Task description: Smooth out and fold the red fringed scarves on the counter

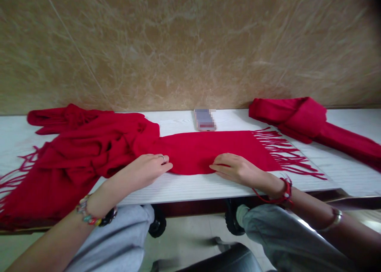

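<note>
A red fringed scarf (193, 149) lies across the white table, its middle stretch flat and folded lengthwise. Bunched loosely at the left is more of the red cloth, with fringe hanging near the front left edge. My left hand (153, 165), with a ring on one finger, is closed on the scarf's near edge beside the bunched part. Farther right, my right hand (230, 166) pinches the same near edge, its fingertips curled on the cloth. The right fringe (288, 157) spreads out past my right wrist.
Behind the scarf a phone (204, 119) lies by the marble-patterned wall (178, 45). Another red cloth, twisted or knotted (297, 117), rests at the back right. The white table's (184, 188) front edge runs just above my knees.
</note>
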`<state>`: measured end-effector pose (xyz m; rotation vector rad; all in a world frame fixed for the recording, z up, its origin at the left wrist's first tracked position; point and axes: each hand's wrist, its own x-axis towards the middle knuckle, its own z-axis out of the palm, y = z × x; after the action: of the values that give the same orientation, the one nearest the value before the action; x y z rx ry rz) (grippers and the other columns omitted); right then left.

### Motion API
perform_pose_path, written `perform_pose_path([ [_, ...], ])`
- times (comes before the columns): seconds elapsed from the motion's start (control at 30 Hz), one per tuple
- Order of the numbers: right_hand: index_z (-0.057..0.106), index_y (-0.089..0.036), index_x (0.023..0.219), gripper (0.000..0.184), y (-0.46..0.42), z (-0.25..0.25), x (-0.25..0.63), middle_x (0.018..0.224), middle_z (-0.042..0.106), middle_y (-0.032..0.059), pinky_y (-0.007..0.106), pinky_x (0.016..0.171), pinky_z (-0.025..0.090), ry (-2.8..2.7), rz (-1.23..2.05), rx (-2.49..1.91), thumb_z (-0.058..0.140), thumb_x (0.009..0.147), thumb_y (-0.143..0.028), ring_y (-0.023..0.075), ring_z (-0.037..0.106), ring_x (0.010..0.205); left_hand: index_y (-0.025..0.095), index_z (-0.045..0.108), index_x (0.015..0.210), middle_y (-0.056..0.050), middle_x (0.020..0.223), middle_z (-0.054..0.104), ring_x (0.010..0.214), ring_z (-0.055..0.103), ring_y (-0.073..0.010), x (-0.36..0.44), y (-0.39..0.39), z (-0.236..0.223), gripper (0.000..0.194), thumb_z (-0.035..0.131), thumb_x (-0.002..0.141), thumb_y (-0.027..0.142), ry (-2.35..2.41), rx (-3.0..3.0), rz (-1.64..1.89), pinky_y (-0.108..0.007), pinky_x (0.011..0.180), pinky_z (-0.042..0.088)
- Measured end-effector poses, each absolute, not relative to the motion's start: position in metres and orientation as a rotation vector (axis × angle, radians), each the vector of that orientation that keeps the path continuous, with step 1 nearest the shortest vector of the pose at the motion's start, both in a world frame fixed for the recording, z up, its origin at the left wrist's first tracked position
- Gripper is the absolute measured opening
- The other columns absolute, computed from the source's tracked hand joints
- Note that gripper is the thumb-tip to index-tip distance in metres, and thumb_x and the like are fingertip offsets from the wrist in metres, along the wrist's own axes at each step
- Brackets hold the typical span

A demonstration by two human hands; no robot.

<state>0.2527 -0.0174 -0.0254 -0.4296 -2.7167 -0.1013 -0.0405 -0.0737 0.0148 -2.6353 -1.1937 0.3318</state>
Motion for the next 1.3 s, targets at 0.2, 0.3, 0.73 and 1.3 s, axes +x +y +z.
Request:
perform_pose_path([
  [0.2, 0.058, -0.012, 0.109, 0.031, -0.021, -0.018, 0.262, 0.101, 0.065, 0.0113, 0.035, 0.082, 0.051, -2.785, -0.109, -0.336, 0.034, 0.091, -0.019, 0.0196, 0.058, 0.098, 0.018, 0.056, 0.098, -0.006, 0.098, 0.061, 0.091, 0.058, -0.0190, -0.033, -0.076, 0.016, 0.026, 0.044, 0.079, 0.004, -1.154, -2.623, 0.337, -0.030, 0.075, 0.045],
  [0.3, 0.059, -0.014, 0.107, 0.031, -0.021, -0.013, 0.264, 0.102, 0.065, 0.0108, 0.034, 0.083, 0.051, -2.824, -0.067, -0.328, 0.033, 0.092, -0.019, 0.0190, 0.059, 0.099, 0.018, 0.056, 0.096, -0.006, 0.100, 0.061, 0.094, 0.057, -0.0189, -0.028, -0.076, 0.015, 0.028, 0.043, 0.079, 0.001, -1.091, -2.637, 0.322, -0.031, 0.080, 0.045],
  [0.73, 0.062, -0.016, 0.105, 0.028, -0.016, -0.021, 0.267, 0.105, 0.064, 0.0082, 0.032, 0.089, 0.049, -2.693, 0.143, -0.451, 0.040, 0.090, -0.026, 0.0171, 0.057, 0.102, 0.019, 0.058, 0.096, -0.004, 0.100, 0.061, 0.092, 0.058, -0.0174, -0.031, -0.075, 0.021, 0.024, 0.047, 0.078, 0.007, -1.173, -2.838, 0.300, -0.029, 0.080, 0.045],
  [1.3, 0.028, -0.012, 0.136, 0.069, 0.012, -0.031, 0.227, 0.141, 0.026, 0.0140, 0.051, 0.103, 0.022, -2.802, 0.067, -1.074, 0.031, 0.085, -0.057, 0.0281, 0.021, 0.130, 0.011, 0.015, 0.139, -0.013, 0.145, 0.011, 0.133, 0.006, -0.0300, 0.015, -0.033, -0.012, 0.064, 0.027, 0.088, 0.046, -1.936, -2.657, 0.242, -0.053, 0.102, 0.017],
])
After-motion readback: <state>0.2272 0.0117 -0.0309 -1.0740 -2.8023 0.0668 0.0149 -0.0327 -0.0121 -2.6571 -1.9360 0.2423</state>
